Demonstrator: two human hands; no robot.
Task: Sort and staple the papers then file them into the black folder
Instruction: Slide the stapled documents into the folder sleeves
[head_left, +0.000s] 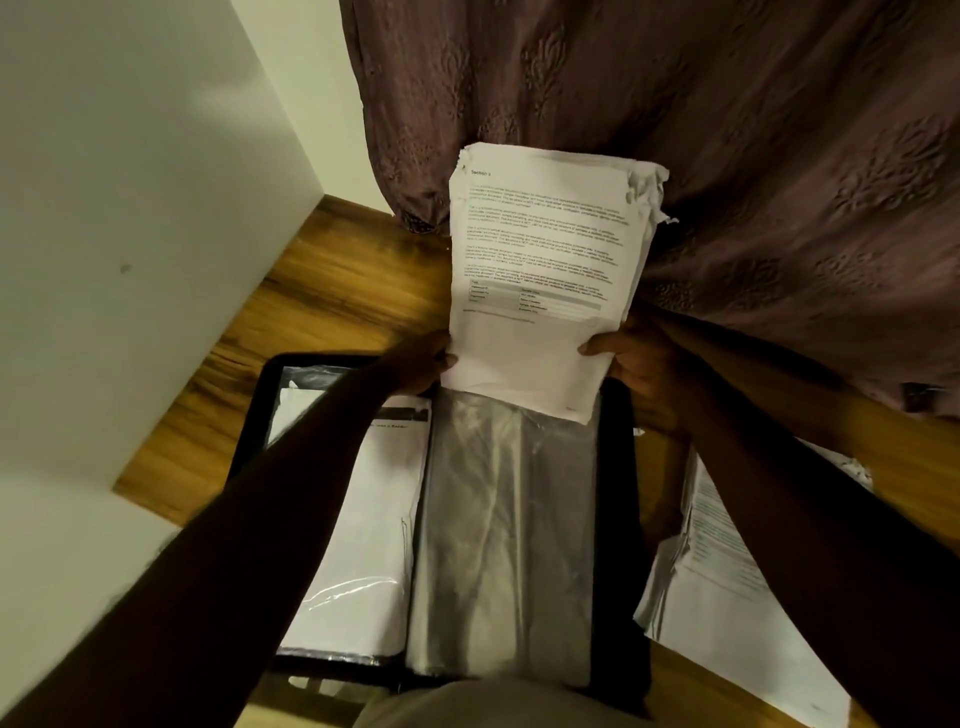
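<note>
I hold a thick stack of printed papers (545, 260) upright over the far end of the open black folder (257, 415). My left hand (421, 364) grips the stack's lower left edge and my right hand (639, 364) grips its lower right edge. The stack's top right corner is ragged and torn. The bottom of the stack sits at the mouth of a clear plastic sleeve (504, 545) on the folder's right side. The folder's left side holds sleeves filled with white sheets (363, 519).
More loose printed papers (727, 597) lie on the wooden table (311, 301) to the right of the folder, partly under my right arm. A brown patterned curtain (727, 156) hangs behind the table. A white wall (130, 208) stands at the left.
</note>
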